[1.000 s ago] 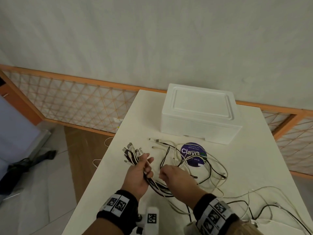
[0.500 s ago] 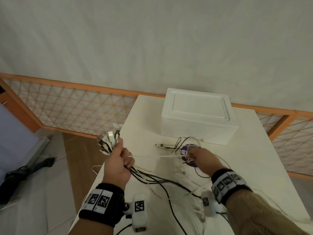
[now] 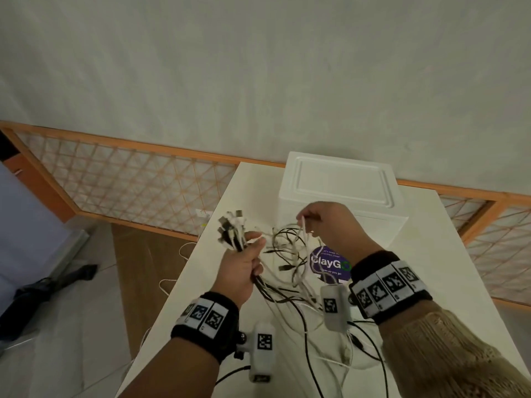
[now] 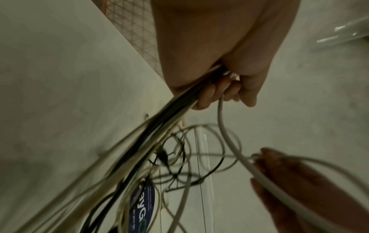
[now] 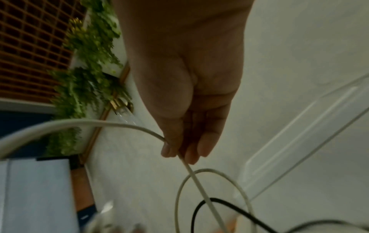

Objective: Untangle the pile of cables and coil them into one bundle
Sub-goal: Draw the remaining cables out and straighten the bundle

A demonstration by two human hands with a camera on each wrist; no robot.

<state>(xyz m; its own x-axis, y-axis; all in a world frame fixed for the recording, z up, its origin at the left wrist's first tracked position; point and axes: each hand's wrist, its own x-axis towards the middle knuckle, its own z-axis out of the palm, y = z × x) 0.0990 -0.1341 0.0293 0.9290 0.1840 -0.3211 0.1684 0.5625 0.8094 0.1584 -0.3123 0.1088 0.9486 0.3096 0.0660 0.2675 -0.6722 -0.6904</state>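
Note:
My left hand (image 3: 244,268) is raised above the white table (image 3: 448,280) and grips a bunch of black and white cables (image 3: 234,231), their plug ends sticking up out of the fist. The left wrist view shows the fingers (image 4: 207,94) curled round the strands. My right hand (image 3: 327,225) pinches one white cable (image 3: 303,229) between thumb and fingers (image 5: 191,151). That cable loops below the hand in the right wrist view. A loose tangle of cables (image 3: 287,254) hangs between the hands and trails over the table toward me.
A white foam box (image 3: 342,185) with its lid on stands behind the hands. A round purple sticker (image 3: 330,264) lies on the table under the tangle. An orange-framed lattice fence (image 3: 129,182) runs along the wall; the table's left edge drops to the floor.
My right hand has lifted off the table near the sticker and now holds a white cable up by the box. The left hand with its bunch has moved right, toward the other hand.

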